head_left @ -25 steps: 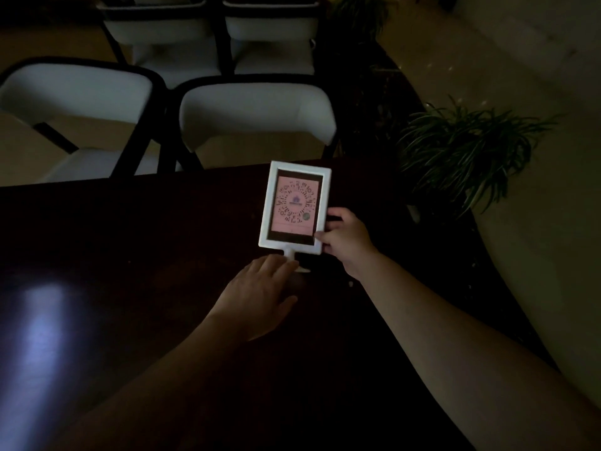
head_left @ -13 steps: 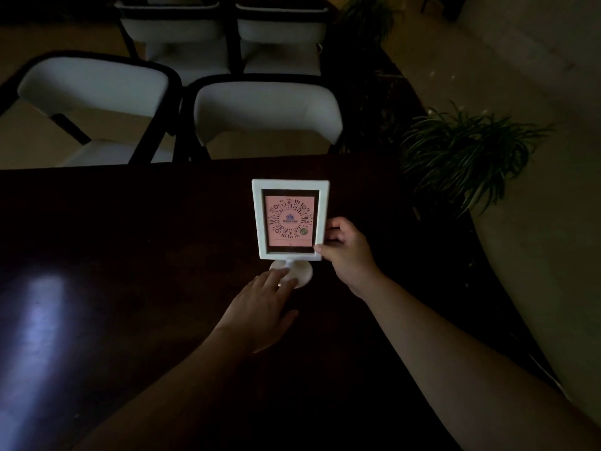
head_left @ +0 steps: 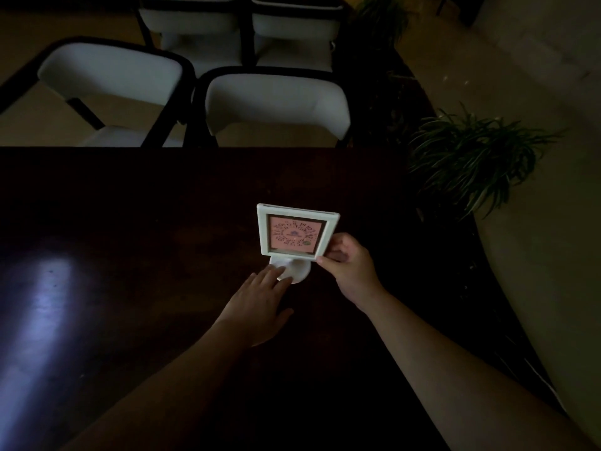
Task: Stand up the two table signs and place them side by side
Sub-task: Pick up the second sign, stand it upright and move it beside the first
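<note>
One white-framed table sign (head_left: 295,231) with a pink QR-code card stands nearly upright on its round white base (head_left: 297,270) on the dark table (head_left: 162,206). My right hand (head_left: 349,266) pinches the frame's lower right corner. My left hand (head_left: 260,304) lies flat on the table, fingers spread, with the fingertips resting on the front of the base. I see only this one sign; no second sign shows in the dim view.
Two white chairs with dark frames (head_left: 276,102) stand at the table's far edge, with others behind. A leafy potted plant (head_left: 471,157) sits off the table's right side. The table's right edge curves toward me. A pale light glare lies at left.
The sign has swung from lying tilted back to standing nearly upright on its base. My right hand kept its hold on the frame; my left fingertips stayed at the base.
</note>
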Motion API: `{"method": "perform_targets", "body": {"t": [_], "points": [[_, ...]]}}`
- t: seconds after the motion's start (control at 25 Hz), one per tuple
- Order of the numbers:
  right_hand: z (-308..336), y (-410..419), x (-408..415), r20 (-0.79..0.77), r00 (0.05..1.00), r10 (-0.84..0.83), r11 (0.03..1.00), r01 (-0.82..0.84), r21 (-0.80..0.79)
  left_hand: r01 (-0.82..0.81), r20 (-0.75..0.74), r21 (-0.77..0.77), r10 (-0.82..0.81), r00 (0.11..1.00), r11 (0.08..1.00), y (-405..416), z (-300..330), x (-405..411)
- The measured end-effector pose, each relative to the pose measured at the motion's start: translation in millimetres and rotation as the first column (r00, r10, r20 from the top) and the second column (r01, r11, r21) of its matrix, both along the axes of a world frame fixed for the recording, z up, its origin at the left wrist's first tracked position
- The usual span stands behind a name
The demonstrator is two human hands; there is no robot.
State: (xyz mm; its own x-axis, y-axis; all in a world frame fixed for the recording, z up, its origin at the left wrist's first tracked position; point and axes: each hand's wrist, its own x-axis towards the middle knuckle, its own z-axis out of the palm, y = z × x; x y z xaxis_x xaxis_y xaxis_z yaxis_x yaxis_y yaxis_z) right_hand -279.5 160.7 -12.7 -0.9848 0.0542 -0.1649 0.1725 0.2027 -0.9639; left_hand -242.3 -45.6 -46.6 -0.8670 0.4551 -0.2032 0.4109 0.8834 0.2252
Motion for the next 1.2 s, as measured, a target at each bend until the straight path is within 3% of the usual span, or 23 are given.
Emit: {"method": "perform_targets", "body": {"t": [0.08, 0.16, 0.28, 0.44, 0.76, 1.0, 1.2], "points": [[-7, 2, 7, 0.031, 0.999, 0.025, 0.995, -0.028, 0.1, -0.042, 0.0, -0.023, 0.042, 0.999, 0.999, 0, -1, 2], [-15, 4, 16, 0.087, 0.995, 0.054, 0.951, -0.078, 0.3, -0.098, 0.003, -0.031, 0.098, 0.995, 0.995, 0, -3, 3], [-23, 7, 28, 0.133, 0.976, 0.175, 0.816, -0.219, 0.535, -0.152, 0.023, -0.06, 0.154, 0.988, 0.987, 3, -6, 5], [-25, 4, 31, 0.144, 0.889, 0.435, 0.594, -0.403, 0.696, -0.208, 0.063, -0.12, 0.217, 0.974, 0.971, 12, -10, 9], [-35, 1, 32, 0.192, 0.788, 0.585, 0.323, -0.443, 0.836, -0.275, 0.073, -0.167, 0.29, 0.954, 0.947, 22, -14, 14], [-44, 0, 34, 0.196, 0.724, 0.661, 0.213, -0.432, 0.877, -0.321, 0.077, -0.182, 0.339, 0.938, 0.93, 19, -14, 27], [-46, -18, 46, 0.2, 0.693, 0.693, 0.201, -0.452, 0.869, -0.37, 0.079, -0.173, 0.387, 0.919, 0.913, 1, -9, 49]]}}
